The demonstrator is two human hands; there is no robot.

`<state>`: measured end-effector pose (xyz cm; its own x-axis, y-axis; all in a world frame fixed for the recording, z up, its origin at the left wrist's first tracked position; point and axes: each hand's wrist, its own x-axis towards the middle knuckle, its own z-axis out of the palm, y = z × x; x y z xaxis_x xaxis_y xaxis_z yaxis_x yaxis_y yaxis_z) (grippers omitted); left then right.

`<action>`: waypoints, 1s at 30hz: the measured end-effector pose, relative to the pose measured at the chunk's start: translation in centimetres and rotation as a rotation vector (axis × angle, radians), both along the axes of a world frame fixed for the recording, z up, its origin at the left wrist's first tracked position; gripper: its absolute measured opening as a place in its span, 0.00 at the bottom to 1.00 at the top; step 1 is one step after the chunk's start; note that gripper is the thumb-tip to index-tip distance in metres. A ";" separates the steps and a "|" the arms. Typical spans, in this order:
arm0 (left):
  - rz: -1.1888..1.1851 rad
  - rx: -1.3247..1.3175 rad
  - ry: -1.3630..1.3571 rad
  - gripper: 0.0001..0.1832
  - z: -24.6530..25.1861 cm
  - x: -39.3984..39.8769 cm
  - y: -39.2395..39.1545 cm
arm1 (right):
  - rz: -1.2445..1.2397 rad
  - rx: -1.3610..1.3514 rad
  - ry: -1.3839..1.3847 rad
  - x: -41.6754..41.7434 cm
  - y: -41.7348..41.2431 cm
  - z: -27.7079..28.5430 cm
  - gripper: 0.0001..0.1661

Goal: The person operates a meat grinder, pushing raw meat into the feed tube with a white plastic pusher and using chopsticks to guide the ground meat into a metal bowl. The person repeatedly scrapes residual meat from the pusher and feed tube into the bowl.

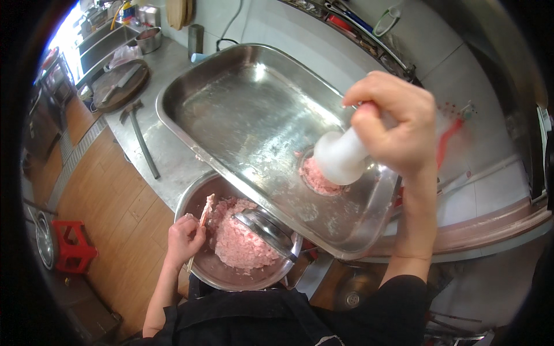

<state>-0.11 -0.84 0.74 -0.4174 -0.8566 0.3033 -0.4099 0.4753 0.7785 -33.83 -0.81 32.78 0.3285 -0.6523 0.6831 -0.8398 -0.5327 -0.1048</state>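
Observation:
My right hand grips a white plastic plunger-like pusher by its upper end. The pusher's broad end rests at pink minced meat in a round opening towards the right end of a large steel tray. My left hand holds chopsticks upright at the left side of a steel bowl, with bits of meat stuck to their upper tips. In the bowl, partly under the tray's near edge, lies a heap of minced meat. A rounded metal fitting sits against this heap.
A hammer lies on the steel counter left of the tray. Behind it, a cleaver rests on a round chopping board. Sinks and a small metal pot are farther back. A red stool stands on the floor at left.

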 end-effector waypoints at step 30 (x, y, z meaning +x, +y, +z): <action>0.031 0.003 0.042 0.10 0.1 -0.4 0.0 | -0.175 0.072 -0.187 -0.4 -0.7 -0.1 0.04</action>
<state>-0.48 -0.89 0.88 -0.3776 -0.8698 0.3175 -0.3911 0.4607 0.7968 -34.20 -1.50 32.72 0.0791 -0.7373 0.6710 -0.8807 -0.3670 -0.2994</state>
